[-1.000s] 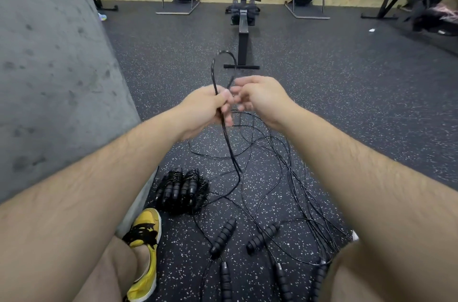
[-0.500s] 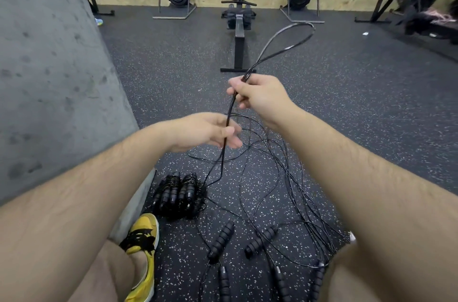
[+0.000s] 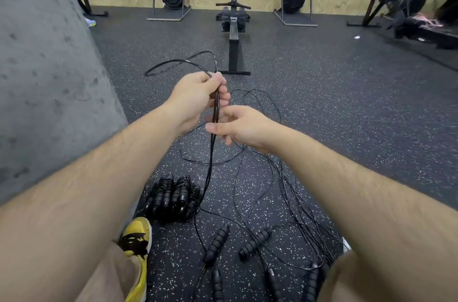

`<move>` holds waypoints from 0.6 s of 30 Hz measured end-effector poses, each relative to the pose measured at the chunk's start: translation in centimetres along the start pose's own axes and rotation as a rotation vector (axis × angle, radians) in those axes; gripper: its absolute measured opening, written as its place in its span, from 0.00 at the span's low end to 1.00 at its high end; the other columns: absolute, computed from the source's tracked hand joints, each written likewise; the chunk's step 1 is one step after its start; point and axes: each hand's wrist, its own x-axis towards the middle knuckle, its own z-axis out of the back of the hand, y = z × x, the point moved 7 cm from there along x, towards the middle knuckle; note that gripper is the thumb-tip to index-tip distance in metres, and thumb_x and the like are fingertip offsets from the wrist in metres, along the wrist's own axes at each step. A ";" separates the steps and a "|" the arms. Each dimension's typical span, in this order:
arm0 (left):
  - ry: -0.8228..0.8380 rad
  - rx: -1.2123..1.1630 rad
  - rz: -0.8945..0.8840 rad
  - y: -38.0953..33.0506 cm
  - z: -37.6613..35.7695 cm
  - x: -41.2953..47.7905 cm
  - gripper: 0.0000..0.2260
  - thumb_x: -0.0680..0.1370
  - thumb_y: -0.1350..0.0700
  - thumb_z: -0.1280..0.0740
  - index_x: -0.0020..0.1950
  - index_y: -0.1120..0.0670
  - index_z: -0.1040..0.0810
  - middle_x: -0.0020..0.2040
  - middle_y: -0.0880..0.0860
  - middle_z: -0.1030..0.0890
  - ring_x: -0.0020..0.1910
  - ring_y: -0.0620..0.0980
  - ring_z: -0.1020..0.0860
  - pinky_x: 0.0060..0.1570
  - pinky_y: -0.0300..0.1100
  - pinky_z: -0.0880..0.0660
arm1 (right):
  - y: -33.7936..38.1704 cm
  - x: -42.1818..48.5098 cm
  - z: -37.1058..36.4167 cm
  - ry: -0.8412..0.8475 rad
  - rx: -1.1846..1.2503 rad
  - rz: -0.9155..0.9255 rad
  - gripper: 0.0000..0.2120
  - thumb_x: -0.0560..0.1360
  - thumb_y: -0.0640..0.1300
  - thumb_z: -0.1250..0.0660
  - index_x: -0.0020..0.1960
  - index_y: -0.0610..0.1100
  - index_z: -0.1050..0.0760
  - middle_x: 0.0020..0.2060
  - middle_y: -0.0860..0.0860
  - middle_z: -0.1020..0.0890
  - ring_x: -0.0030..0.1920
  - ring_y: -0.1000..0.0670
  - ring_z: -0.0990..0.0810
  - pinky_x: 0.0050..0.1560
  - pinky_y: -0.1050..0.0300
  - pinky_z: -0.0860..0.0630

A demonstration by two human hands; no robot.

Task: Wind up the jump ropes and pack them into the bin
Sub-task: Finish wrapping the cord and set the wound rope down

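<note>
The black jump rope (image 3: 215,108) hangs doubled from the left hand (image 3: 195,96), whose fingers curl round it, a loop arcing far-left; the right hand (image 3: 240,125) is just nearer, fingertips at the rope, whether pinching I cannot tell; wound ropes (image 3: 173,197) lie near-left on the floor (image 3: 347,116).

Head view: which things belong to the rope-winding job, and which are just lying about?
Job: held rope, left hand gripping it, wound bundle, loose ropes with handles.
Unrelated: rowing machine, yellow shoe, concrete wall.
</note>
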 end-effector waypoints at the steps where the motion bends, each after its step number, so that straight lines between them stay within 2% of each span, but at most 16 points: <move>1: 0.003 -0.020 0.011 0.1 0.2 0.0 0.10 0.85 0.57 0.39 0.47 0.58 0.23 0.40 0.54 0.21 0.39 0.50 0.19 0.46 0.42 0.18 | 0.4 0.0 0.2 -0.034 -0.010 0.019 0.10 0.76 0.46 0.27 0.44 0.39 0.22 0.32 0.51 0.21 0.28 0.54 0.26 0.30 0.67 0.29; 5: 0.047 0.091 0.079 0.9 0.4 -0.1 0.18 0.86 0.47 0.42 0.52 0.57 0.20 0.45 0.54 0.17 0.43 0.51 0.19 0.47 0.45 0.21 | 2.1 0.5 0.8 -0.166 0.024 0.088 0.11 0.78 0.43 0.30 0.40 0.38 0.24 0.30 0.49 0.21 0.25 0.54 0.25 0.29 0.65 0.28; 7: 0.188 0.107 0.150 1.9 -0.1 -0.6 0.22 0.86 0.43 0.46 0.51 0.57 0.20 0.42 0.54 0.17 0.44 0.53 0.18 0.53 0.49 0.23 | 2.6 0.9 2.3 -0.284 0.104 0.110 0.13 0.79 0.43 0.31 0.40 0.35 0.23 0.30 0.48 0.21 0.25 0.53 0.25 0.32 0.60 0.26; 9: 0.379 0.115 0.191 2.8 -0.8 -1.7 0.21 0.86 0.44 0.49 0.57 0.58 0.23 0.49 0.55 0.16 0.53 0.55 0.16 0.60 0.50 0.24 | 2.5 1.3 3.9 -0.378 0.139 0.113 0.15 0.79 0.44 0.30 0.42 0.32 0.23 0.29 0.49 0.21 0.26 0.51 0.25 0.35 0.53 0.25; 11: 0.473 0.220 0.172 3.9 -0.8 -2.8 0.16 0.86 0.50 0.45 0.64 0.59 0.25 0.57 0.56 0.15 0.59 0.54 0.17 0.62 0.48 0.24 | 2.2 1.3 4.9 -0.403 0.186 0.116 0.15 0.79 0.45 0.30 0.43 0.33 0.22 0.28 0.50 0.21 0.28 0.50 0.24 0.39 0.50 0.25; 12: 0.469 0.283 0.144 4.2 -0.8 -3.2 0.13 0.86 0.55 0.42 0.65 0.59 0.25 0.55 0.56 0.15 0.57 0.51 0.17 0.59 0.45 0.23 | 2.0 1.2 5.2 -0.402 0.222 0.118 0.15 0.79 0.45 0.31 0.44 0.32 0.22 0.30 0.50 0.21 0.29 0.50 0.24 0.39 0.51 0.24; 14: 0.411 0.341 0.096 4.5 -0.8 -3.3 0.08 0.85 0.63 0.40 0.60 0.60 0.22 0.49 0.55 0.15 0.49 0.49 0.15 0.51 0.41 0.21 | 2.0 0.8 5.4 -0.374 0.304 0.113 0.13 0.81 0.43 0.34 0.50 0.31 0.21 0.34 0.49 0.22 0.33 0.52 0.24 0.36 0.57 0.23; 16: 0.319 0.338 0.066 3.7 -0.8 -2.9 0.07 0.83 0.66 0.39 0.56 0.62 0.21 0.44 0.55 0.15 0.44 0.47 0.15 0.44 0.39 0.20 | 1.9 0.5 5.0 -0.326 0.353 0.071 0.09 0.80 0.35 0.38 0.53 0.32 0.21 0.36 0.44 0.22 0.34 0.50 0.24 0.32 0.60 0.26; 18: 0.216 0.330 0.017 2.3 -0.5 -2.0 0.06 0.83 0.66 0.37 0.55 0.63 0.20 0.43 0.54 0.15 0.41 0.46 0.16 0.40 0.37 0.21 | 1.1 0.3 4.3 -0.264 0.297 -0.018 0.10 0.73 0.28 0.39 0.51 0.34 0.21 0.38 0.38 0.21 0.36 0.45 0.24 0.31 0.57 0.28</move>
